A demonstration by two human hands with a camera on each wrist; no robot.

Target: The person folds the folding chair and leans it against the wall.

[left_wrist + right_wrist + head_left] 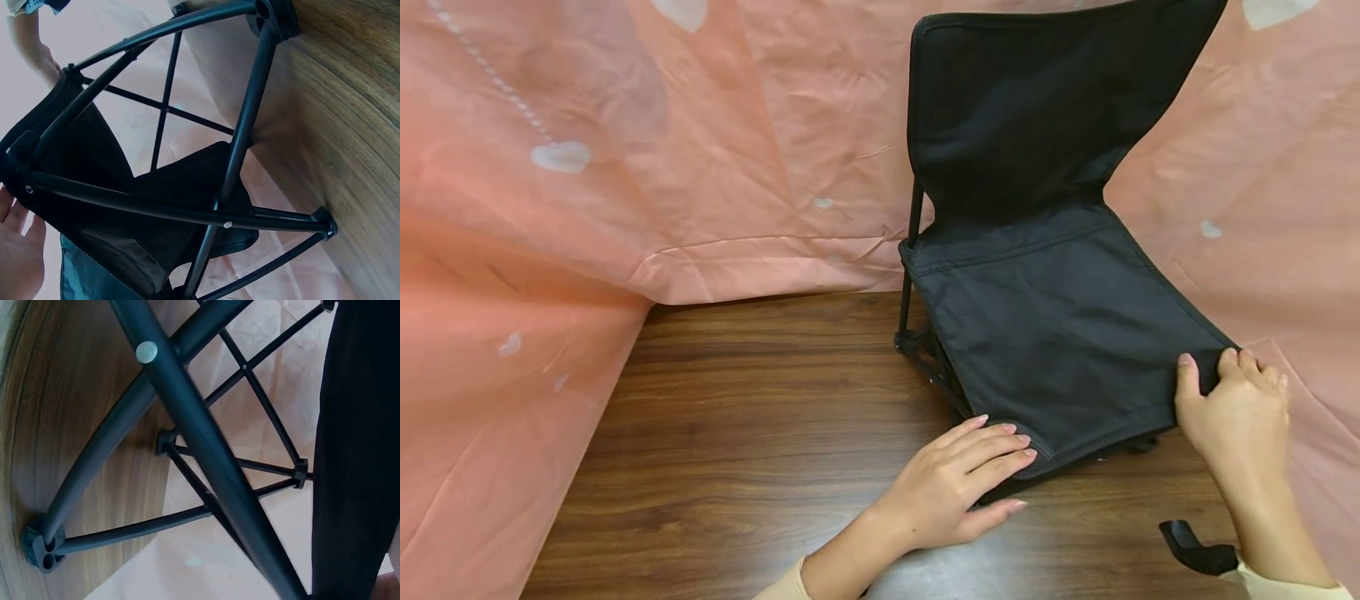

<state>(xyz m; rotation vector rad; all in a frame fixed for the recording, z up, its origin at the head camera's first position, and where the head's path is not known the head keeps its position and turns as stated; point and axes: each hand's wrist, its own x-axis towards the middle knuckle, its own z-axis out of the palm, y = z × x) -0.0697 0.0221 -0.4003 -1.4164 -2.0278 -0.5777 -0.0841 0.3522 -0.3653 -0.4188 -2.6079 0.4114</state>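
A black folding chair (pixel 1052 333) stands unfolded on the floor, its backrest toward the draped cloth. My left hand (pixel 943 487) rests on the seat's front left corner, fingers extended over the fabric and thumb apart below the front edge. At the front right corner, my right hand (pixel 1240 417) grips the seat, thumb on top and fingers over the outer side. The left wrist view shows the chair's crossed tubes (pixel 137 203) under the seat, spread apart. In the right wrist view, a thick leg tube (pixel 205 450) crosses another at a pale rivet.
Pink cloth (pixel 775 142) with white hearts hangs behind and on both sides. Brown wood-grain floor (pixel 737 417) extends left of the chair. A black curved piece (pixel 1198 546) sits at my right wrist. Plastic feet (pixel 44 547) join the tubes at floor level.
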